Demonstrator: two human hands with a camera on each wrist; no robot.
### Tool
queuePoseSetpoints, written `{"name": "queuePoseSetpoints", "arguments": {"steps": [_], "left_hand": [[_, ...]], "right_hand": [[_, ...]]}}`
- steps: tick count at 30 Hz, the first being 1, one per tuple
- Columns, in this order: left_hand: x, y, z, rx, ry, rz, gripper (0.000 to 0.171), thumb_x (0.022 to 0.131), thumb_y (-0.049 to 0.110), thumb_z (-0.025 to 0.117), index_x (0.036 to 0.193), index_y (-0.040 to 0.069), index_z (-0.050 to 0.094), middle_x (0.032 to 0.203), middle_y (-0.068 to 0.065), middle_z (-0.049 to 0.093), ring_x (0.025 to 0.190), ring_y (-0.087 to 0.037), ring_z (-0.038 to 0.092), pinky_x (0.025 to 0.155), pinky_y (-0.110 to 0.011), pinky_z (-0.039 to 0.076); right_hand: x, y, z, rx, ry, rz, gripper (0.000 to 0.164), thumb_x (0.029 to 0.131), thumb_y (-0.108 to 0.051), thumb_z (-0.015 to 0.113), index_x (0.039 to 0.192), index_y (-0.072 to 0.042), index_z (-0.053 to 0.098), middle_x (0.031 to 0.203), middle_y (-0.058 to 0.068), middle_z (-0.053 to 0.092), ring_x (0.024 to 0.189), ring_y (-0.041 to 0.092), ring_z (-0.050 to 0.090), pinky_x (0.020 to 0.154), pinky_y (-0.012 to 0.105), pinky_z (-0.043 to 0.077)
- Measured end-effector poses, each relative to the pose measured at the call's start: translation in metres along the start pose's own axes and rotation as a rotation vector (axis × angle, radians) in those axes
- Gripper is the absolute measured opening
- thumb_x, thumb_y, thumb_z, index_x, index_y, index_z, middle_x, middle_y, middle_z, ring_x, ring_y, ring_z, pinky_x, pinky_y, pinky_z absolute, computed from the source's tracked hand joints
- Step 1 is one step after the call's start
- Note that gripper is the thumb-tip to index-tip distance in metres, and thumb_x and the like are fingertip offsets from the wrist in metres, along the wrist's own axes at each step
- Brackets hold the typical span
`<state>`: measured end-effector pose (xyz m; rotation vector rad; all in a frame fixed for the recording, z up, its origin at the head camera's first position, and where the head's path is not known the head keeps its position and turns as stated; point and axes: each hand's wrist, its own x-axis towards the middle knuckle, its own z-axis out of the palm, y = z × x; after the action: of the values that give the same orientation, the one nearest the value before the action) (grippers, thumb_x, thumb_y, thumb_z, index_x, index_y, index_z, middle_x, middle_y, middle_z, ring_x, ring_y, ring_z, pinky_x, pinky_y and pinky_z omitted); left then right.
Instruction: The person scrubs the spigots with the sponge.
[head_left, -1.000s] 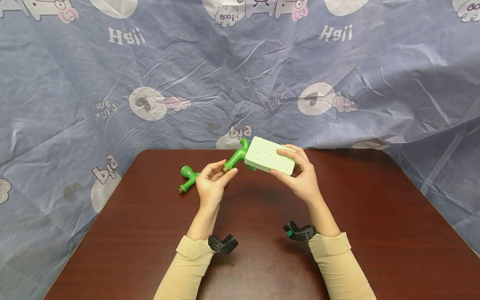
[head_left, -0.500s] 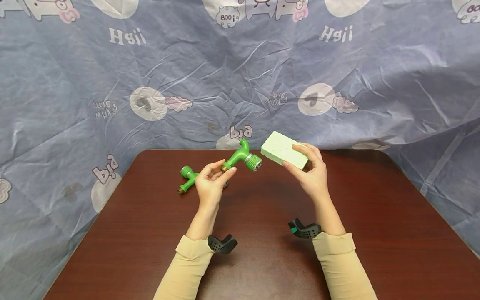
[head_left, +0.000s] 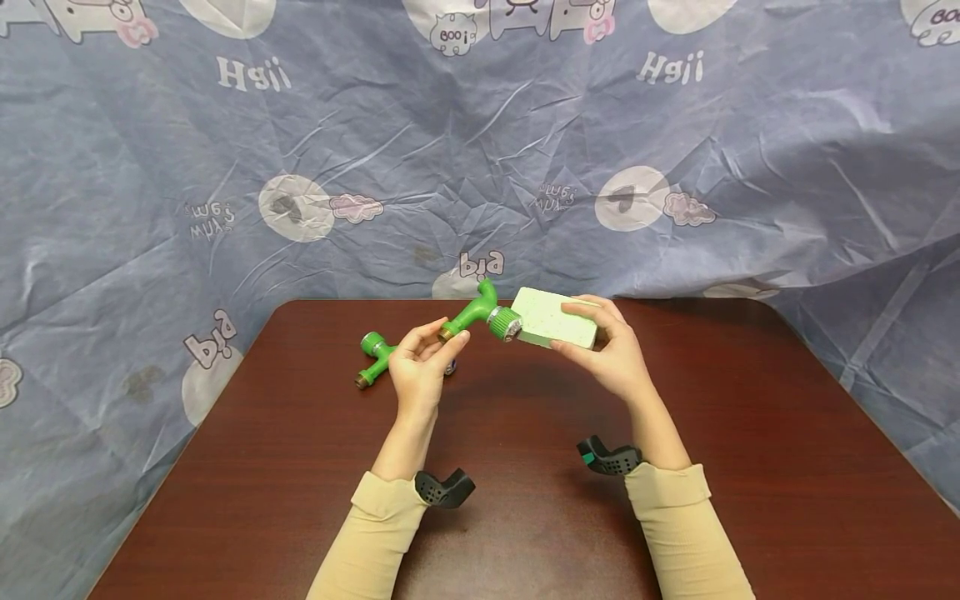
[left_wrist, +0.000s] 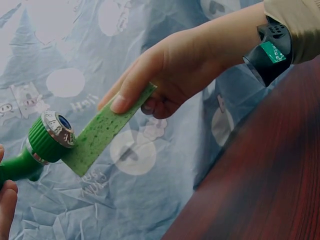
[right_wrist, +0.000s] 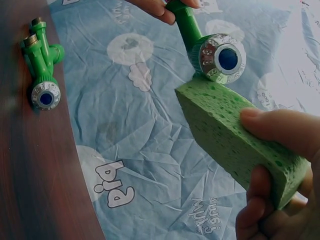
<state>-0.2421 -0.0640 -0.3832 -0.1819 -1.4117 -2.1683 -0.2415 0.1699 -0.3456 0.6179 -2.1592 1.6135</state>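
Observation:
My left hand [head_left: 418, 367] pinches a green faucet [head_left: 472, 312] by its brass threaded end, holding it up above the table. The faucet's ribbed knob [left_wrist: 47, 137] has a silver cap with a blue centre and points to the right. In my right hand [head_left: 617, 354] is a light green sponge [head_left: 551, 317], gripped between thumb and fingers at its right end. The sponge's free end lies right at the knob, partly behind it in the head view. In the right wrist view the sponge [right_wrist: 225, 130] appears to touch the faucet's underside; the exact contact is hard to see.
More green faucets [right_wrist: 42, 60] lie together on the dark red-brown table [head_left: 510, 467], left of centre and partly hidden behind my left hand in the head view. A wrinkled grey-blue printed cloth [head_left: 480, 150] hangs behind the table. Both wrists wear black camera mounts [head_left: 446, 488].
The sponge swung right, away from the faucet, then back left to the knob. The knob, mostly covered by the sponge a second ago, now shows. My left hand has hardly moved.

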Motion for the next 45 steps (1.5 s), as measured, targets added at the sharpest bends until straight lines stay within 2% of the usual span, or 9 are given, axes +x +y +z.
{"name": "queuePoseSetpoints", "arguments": {"steps": [7, 12, 20, 24, 29, 35, 41, 45], "left_hand": [[0.0004, -0.0002, 0.0000, 0.016, -0.003, 0.013, 0.033, 0.068, -0.010, 0.077, 0.100, -0.011, 0.067, 0.080, -0.002, 0.068, 0.070, -0.011, 0.066, 0.066, -0.022, 0.056], [-0.0001, -0.0005, 0.0005, 0.027, -0.035, 0.019, 0.034, 0.070, -0.009, 0.077, 0.103, -0.009, 0.066, 0.083, -0.004, 0.067, 0.071, -0.011, 0.065, 0.066, -0.021, 0.055], [0.0000, -0.0023, -0.0002, 0.066, -0.076, -0.035, 0.038, 0.068, -0.009, 0.078, 0.104, -0.010, 0.065, 0.093, -0.009, 0.068, 0.074, -0.013, 0.067, 0.067, -0.023, 0.056], [0.0001, -0.0017, -0.0001, 0.063, -0.093, -0.034, 0.039, 0.069, -0.011, 0.077, 0.106, -0.008, 0.065, 0.097, -0.011, 0.068, 0.078, -0.014, 0.067, 0.068, -0.024, 0.057], [0.0001, -0.0022, 0.0000, 0.074, -0.089, 0.000, 0.037, 0.069, -0.011, 0.077, 0.104, -0.006, 0.066, 0.093, -0.008, 0.068, 0.077, -0.013, 0.067, 0.069, -0.024, 0.056], [-0.0009, -0.0034, 0.0018, 0.064, -0.067, 0.070, 0.038, 0.067, -0.010, 0.079, 0.101, -0.013, 0.064, 0.092, -0.008, 0.069, 0.082, -0.015, 0.067, 0.079, -0.036, 0.056], [-0.0031, -0.0046, 0.0033, 0.022, -0.055, 0.101, 0.040, 0.065, -0.010, 0.080, 0.100, -0.015, 0.063, 0.097, -0.023, 0.067, 0.082, -0.017, 0.068, 0.079, -0.039, 0.056], [-0.0036, -0.0050, 0.0039, -0.003, -0.043, 0.108, 0.040, 0.064, -0.012, 0.080, 0.099, -0.016, 0.062, 0.097, -0.024, 0.067, 0.081, -0.017, 0.068, 0.077, -0.036, 0.056]], "right_hand": [[-0.0005, 0.0002, 0.0007, -0.030, -0.058, 0.032, 0.046, 0.071, 0.007, 0.077, 0.114, 0.008, 0.061, 0.125, 0.021, 0.048, 0.094, 0.015, 0.055, 0.070, 0.014, 0.047], [-0.0006, -0.0005, 0.0030, -0.043, -0.083, 0.037, 0.046, 0.071, 0.006, 0.077, 0.114, 0.008, 0.061, 0.125, 0.022, 0.047, 0.094, 0.022, 0.054, 0.069, 0.013, 0.046], [-0.0013, 0.0011, 0.0038, -0.059, -0.073, 0.051, 0.046, 0.071, 0.005, 0.078, 0.114, 0.007, 0.062, 0.124, 0.022, 0.049, 0.100, 0.030, 0.053, 0.072, 0.013, 0.044], [-0.0014, 0.0023, 0.0028, -0.046, -0.066, 0.049, 0.046, 0.071, 0.005, 0.077, 0.114, 0.008, 0.062, 0.124, 0.022, 0.049, 0.101, 0.028, 0.053, 0.072, 0.012, 0.044], [-0.0012, 0.0026, 0.0023, -0.042, -0.059, 0.045, 0.046, 0.072, 0.005, 0.077, 0.115, 0.008, 0.061, 0.124, 0.021, 0.048, 0.097, 0.021, 0.054, 0.071, 0.013, 0.046], [-0.0009, 0.0019, 0.0027, -0.044, -0.042, 0.048, 0.045, 0.072, 0.005, 0.077, 0.115, 0.007, 0.061, 0.125, 0.020, 0.048, 0.096, 0.020, 0.054, 0.071, 0.013, 0.046], [-0.0008, 0.0005, 0.0021, -0.043, -0.008, 0.058, 0.046, 0.074, 0.004, 0.076, 0.117, 0.007, 0.060, 0.127, 0.021, 0.046, 0.095, 0.019, 0.054, 0.070, 0.014, 0.048], [0.0000, -0.0007, 0.0019, -0.044, 0.019, 0.055, 0.046, 0.074, 0.005, 0.075, 0.118, 0.008, 0.060, 0.128, 0.022, 0.046, 0.093, 0.019, 0.054, 0.069, 0.012, 0.048]]}}
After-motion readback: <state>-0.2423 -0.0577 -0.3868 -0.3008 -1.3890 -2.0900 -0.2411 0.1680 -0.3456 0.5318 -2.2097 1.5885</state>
